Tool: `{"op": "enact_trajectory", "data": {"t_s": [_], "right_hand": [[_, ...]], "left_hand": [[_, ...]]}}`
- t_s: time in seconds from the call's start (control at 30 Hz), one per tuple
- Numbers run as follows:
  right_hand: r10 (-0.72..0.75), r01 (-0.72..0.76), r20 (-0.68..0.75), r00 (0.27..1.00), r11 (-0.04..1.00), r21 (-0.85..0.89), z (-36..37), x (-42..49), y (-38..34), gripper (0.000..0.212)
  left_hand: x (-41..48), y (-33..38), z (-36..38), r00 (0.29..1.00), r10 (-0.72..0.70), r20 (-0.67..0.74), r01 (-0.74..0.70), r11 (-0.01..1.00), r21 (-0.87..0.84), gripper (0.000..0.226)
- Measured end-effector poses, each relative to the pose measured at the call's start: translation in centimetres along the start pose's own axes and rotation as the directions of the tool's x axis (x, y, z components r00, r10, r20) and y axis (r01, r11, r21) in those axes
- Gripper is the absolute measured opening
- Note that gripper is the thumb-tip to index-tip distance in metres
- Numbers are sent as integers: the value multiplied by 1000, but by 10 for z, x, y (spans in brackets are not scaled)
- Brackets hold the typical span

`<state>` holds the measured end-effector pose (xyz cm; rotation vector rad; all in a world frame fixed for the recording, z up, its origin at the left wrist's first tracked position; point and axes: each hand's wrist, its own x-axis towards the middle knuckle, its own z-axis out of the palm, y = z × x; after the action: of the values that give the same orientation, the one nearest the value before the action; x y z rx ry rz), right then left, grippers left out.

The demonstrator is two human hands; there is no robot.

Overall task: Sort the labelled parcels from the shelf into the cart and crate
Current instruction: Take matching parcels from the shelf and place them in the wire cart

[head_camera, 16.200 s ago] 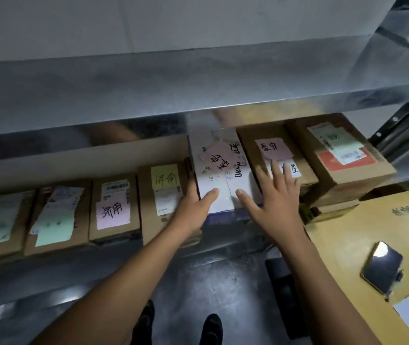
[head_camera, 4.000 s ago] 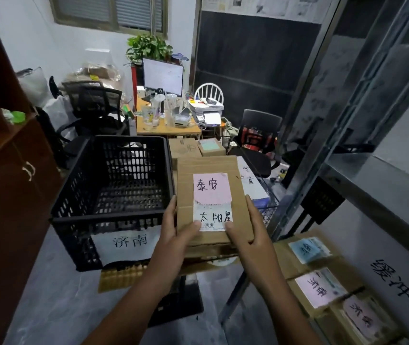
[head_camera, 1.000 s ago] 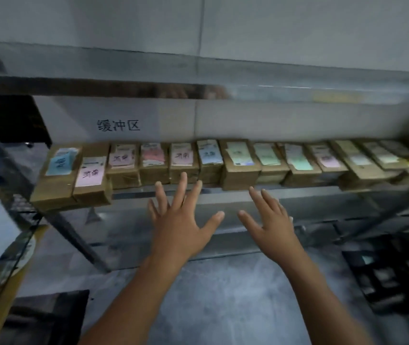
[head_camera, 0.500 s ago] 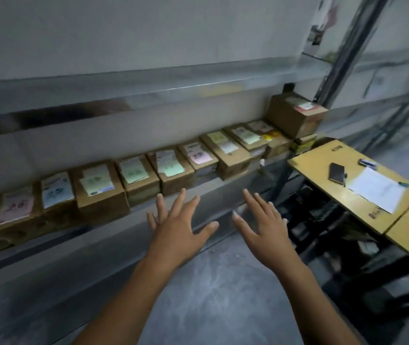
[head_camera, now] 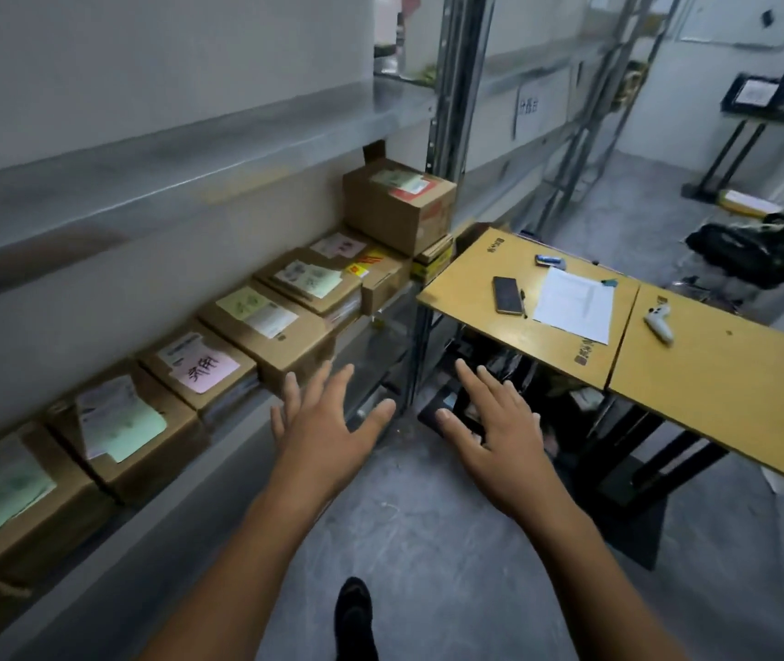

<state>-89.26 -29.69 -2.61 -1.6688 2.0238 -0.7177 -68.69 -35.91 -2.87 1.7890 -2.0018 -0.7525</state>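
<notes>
Head view of a parcel shelf (head_camera: pixel 237 422) during a pick. Both hands are empty and spread flat, fingers apart, held out over the floor in front of the shelf edge: the left hand (head_camera: pixel 328 434) hovers just beside the front corner of the nearest cardboard parcel (head_camera: pixel 275 336), not touching it, and the right hand (head_camera: pixel 499 436) hangs further from the shelf, over the dark gap under the yellow table (head_camera: pixel 514 326). The labelled parcels lie flat in a single row along the low shelf, each bearing a coloured note: one with a pink note (head_camera: pixel 206 369), one with a yellow-green note on the nearest parcel, and green-noted ones (head_camera: pixel 127 422) further down the row; a taller carton (head_camera: pixel 397 202) stands at the far end beside the upright post. Neither cart nor crate is in view. Handling, as a judgement: the parcels look like small, shallow, stiff corrugated boxes, probably light enough for a two-handed lift (contents unknown, so weight may vary), with dry matte faces that should not slip. The sensible hold is on the two short side walls, palms pressing inward, thumbs on top clear of the note so the destination stays readable. The notes appear loosely stuck and could peel if rubbed. Neighbouring boxes sit touching, so a slide forward off the shelf edge likely precedes the grip.
</notes>
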Motion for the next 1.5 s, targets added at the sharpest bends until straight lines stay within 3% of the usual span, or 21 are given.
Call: {"op": "enact_trajectory", "data": {"t_s": [0.33,0.63,1.03,1.3,1.5], "right_hand": [[-11,3,-65,998,992,-126,-21,162,14,72],[-6,2,-51,999,997,-77,-16,249,35,66],[-108,106,22,994,992,65,-38,424,90,69],[-253,247,107,962,967,58,-64,537,116,76],[-303,273,155,940,943,189,-53,586,128,74]], "left_hand": [[170,38,10,997,72,13,-70,991,-112,80],[258,45,23,1000,22,19,-18,979,-204,77],[402,110,47,968,-244,-58,177,828,-531,77],[489,170,85,863,-482,-148,265,684,-680,91],[523,175,103,772,-614,-167,253,537,-805,104]]}}
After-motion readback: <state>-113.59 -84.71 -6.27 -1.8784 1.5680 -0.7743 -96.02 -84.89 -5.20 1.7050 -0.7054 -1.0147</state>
